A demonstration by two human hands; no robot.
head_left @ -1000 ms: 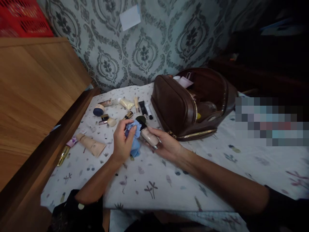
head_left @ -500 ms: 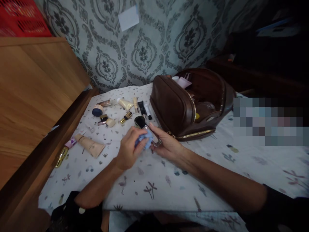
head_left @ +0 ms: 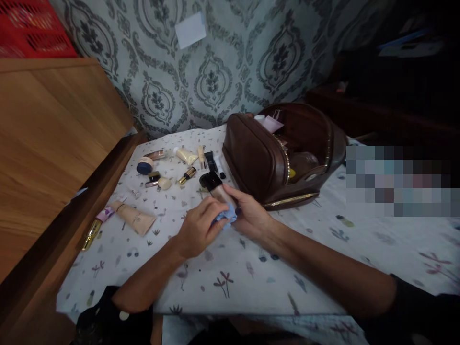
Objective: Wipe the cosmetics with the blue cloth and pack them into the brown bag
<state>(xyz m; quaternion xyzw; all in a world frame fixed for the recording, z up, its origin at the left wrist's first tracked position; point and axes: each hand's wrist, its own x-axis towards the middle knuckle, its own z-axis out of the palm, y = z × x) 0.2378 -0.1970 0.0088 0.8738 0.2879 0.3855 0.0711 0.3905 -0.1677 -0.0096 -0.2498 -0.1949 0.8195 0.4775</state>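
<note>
Closed around a capped makeup bottle (head_left: 222,193) is the grip of the right hand (head_left: 253,212); the thumb is laid along the bottle's side. A crumpled blue cloth (head_left: 229,215) is pinched between the thumb and fingers of the left hand (head_left: 201,224) and is pressed against the lower part of the bottle. The bottle is held above the worktop (head_left: 258,287), tilted, with its black cap (head_left: 211,180) pointed toward the wall (head_left: 212,81) and slightly leftward. How much of the base is covered by fingers and cloth cannot be told.

Just beyond the right hand, a brown bag (head_left: 251,155) is set down with its top opened wide; inside it, a pale pink item (head_left: 272,124) and a rounded clear item (head_left: 304,161) can be seen.

Past the black cap, a black tube (head_left: 210,162) and a white tube (head_left: 219,166) are laid near the bag, with a small beige tube (head_left: 201,157) beside them. To the left of the cap, a gold-and-black tube (head_left: 187,176) is laid on its side. Farther left, a cream tube (head_left: 186,155), a navy jar (head_left: 144,166) and a round cream-coloured item (head_left: 164,183) are spread out. Nearer the left forearm, a large beige tube (head_left: 134,218) is laid flat, with a gold container (head_left: 92,235) placed close to the worktop's left edge.
</note>
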